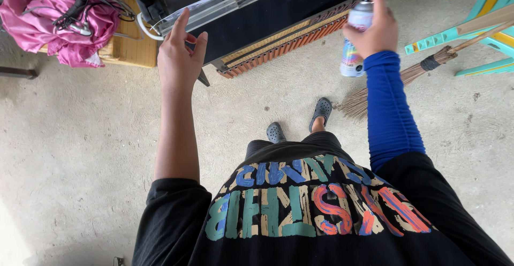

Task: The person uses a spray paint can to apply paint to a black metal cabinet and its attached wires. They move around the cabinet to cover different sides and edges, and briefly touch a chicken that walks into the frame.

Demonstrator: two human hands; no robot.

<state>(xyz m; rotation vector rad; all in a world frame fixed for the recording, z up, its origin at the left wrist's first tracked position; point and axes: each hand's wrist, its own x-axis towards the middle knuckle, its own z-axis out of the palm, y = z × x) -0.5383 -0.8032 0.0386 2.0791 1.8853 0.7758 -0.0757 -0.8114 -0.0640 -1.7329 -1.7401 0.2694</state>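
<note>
Spray can point(354, 43) gripped upright in right hand point(375, 27), forefinger over nozzle for pressing, above the black panel's point(257, 25) slatted edge; left hand point(179, 54) open, empty, beside metal strip point(225, 3).

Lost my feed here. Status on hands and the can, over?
Right hand gripping spray can upright, finger on nozzle. Left hand open, empty, raised near the black panel. Broom lies just right of the can.

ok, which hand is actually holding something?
The right hand, in the blue sleeve, grips a spray can. The left hand is bare and empty.
</note>
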